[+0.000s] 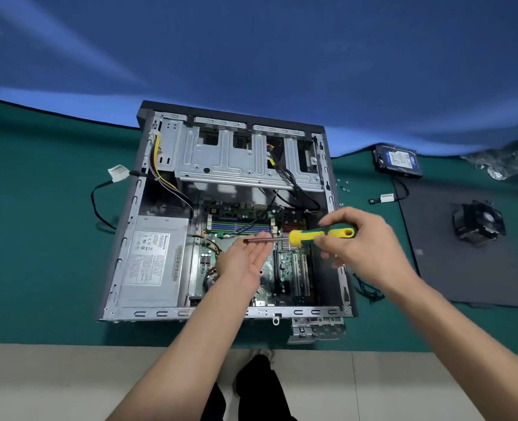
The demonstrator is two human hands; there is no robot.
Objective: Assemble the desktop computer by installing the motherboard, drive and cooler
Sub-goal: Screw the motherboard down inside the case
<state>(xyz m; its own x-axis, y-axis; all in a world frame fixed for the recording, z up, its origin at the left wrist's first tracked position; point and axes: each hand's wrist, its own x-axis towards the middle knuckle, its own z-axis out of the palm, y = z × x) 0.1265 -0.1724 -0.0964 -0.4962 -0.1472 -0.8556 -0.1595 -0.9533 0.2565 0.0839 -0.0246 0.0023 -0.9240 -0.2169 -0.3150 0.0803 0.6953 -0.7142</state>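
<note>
An open steel computer case lies on its side on the tabletop, which is covered in flat green cloth below a draped blue sheet. Inside the case, the green motherboard sits flat on the floor of the shell, its ribbed slots and small round capacitors showing, beside the boxy grey power supply with a printed label. Above the board, the right hand grips the yellow-and-green plastic handle of a screwdriver, fingers curled round it, the tool held level. The left hand is flat and relaxed, palm up, with the thin metal shaft resting across its fingertips. To the right, well apart from the case, the rectangular drive with a blue-and-white label lies on the cloth, and the black finned cooler stands on a dark flat panel. A few small shiny screws are scattered just beside the case.
</note>
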